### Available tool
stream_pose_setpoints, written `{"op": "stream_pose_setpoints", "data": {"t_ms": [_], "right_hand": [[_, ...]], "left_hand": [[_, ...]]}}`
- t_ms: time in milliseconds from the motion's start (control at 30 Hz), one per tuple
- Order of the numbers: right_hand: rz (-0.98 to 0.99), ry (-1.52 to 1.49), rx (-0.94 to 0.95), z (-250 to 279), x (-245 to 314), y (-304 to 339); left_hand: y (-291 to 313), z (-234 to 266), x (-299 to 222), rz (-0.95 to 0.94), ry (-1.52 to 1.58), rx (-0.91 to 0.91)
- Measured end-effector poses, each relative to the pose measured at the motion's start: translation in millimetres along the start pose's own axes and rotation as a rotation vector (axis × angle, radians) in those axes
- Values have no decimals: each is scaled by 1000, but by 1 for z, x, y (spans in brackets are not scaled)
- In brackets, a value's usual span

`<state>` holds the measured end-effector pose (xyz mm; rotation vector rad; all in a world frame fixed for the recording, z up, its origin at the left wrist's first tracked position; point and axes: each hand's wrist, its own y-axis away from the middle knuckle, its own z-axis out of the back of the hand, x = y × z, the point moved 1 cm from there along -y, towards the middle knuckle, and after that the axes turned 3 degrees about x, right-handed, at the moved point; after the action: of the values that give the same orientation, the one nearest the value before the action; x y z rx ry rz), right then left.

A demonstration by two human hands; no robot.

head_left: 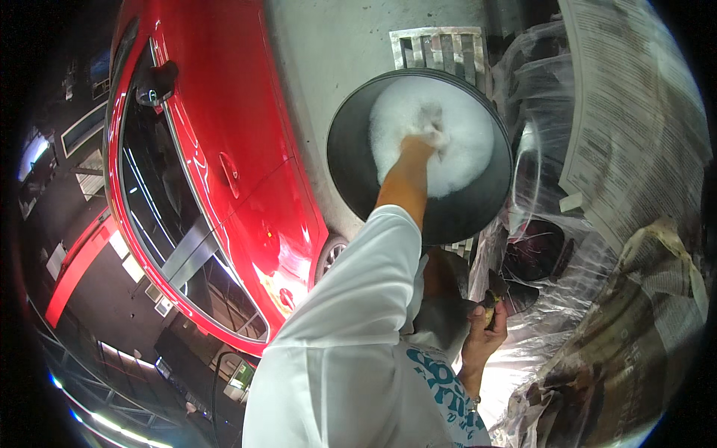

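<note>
we are keeping two hands at work, each in its own place. our left hand [432,138] is resting in one mound of white foam [470,142] inside one round black bucket [349,145], with suds covering much of it; we are not able to tell whether its fingers are standing apart or together, or whether they are gripping anything under the foam. one white sleeve [358,276] is covering the upper part of that arm. our right hand [482,343] is staying lower, near our body and outside the bucket, with its fingers clamping on one small dark-and-yellow object [490,313], partly hidden by the hand.

the bucket is sitting over one slatted grate [441,37] on the grey floor [317,52], its slats showing past the rim. to our left, one red car [216,82] is standing just beside the bucket, and we are seeing one wing mirror [157,82], two side windows [153,175], one clear door handle [229,175] and one wheel [331,255]. to our right, clear plastic sheeting [538,82] is lying in wrinkles, and at least two newspaper sheets [627,97] are spreading beside it. teal lettering is running across our one white shirt [441,388].
</note>
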<state>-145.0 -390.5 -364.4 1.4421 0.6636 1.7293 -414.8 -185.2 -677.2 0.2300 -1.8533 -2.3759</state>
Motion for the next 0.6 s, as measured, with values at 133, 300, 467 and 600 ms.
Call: {"op": "stream_pose_setpoints", "data": {"t_ms": [133,300,467,600], "right_hand": [[-42,-70,-53,-6,4,21],[-51,-95,69,-16,84,48],[280,-24,115,14,148,72],[344,-106,84,28,189,88]], "left_hand": [[50,45,0,77,267,-372],[125,66,8,-1,197,-328],[173,45,58,-267,707,-371],[201,88,58,-268,995,-406]]}}
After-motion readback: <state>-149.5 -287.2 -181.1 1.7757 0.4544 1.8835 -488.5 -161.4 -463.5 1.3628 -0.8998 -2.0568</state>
